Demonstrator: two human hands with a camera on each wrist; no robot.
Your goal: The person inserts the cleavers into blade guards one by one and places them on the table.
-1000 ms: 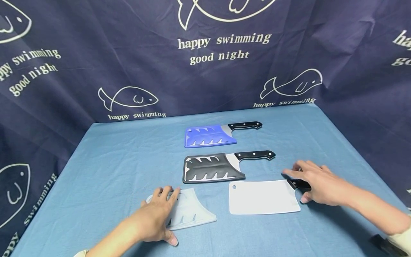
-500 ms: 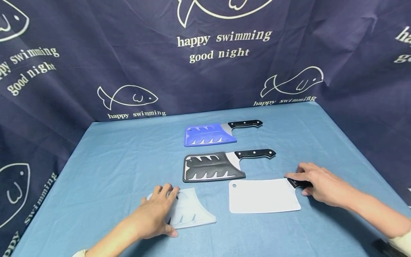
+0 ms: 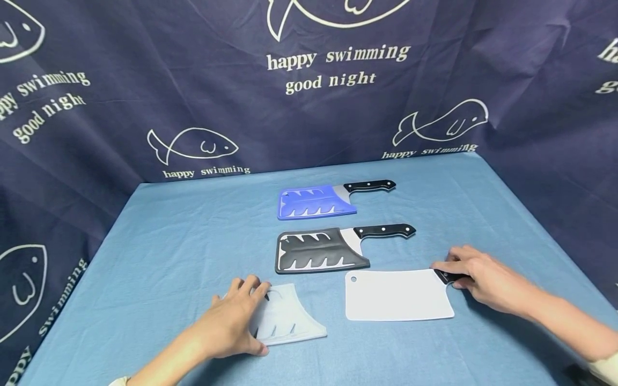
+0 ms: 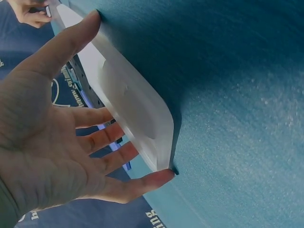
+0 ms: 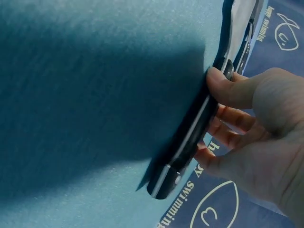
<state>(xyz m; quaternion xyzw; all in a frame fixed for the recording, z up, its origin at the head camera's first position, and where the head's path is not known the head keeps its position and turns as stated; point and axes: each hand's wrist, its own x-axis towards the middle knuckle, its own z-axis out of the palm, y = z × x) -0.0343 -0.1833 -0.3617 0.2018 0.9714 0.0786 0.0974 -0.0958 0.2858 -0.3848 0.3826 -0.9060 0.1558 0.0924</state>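
At the front left lies a translucent white knife sheath [image 3: 289, 319] with cut-out teeth. My left hand [image 3: 234, 321] spans it and grips it by its edges, thumb on the near side and fingers over the far side; in the left wrist view the little finger touches the end of the sheath [image 4: 137, 102]. A bare cleaver [image 3: 398, 295] lies at the front right, its broad white blade pointing left, with a hole in the far corner. My right hand [image 3: 487, 279] pinches its black handle [image 5: 190, 137] between thumb and fingers, hiding much of it in the head view.
Behind these lie a cleaver in a black sheath [image 3: 318, 249] and, farther back, one in a blue sheath [image 3: 316, 202], both handles to the right. Blue cloth covers the table [image 3: 193, 230]. A dark blue curtain [image 3: 328, 123] with white fish rises behind it.
My right hand has lowered onto the cleaver's handle and closed its fingers on it. The left thumb has drawn in against the near edge of the white sheath.
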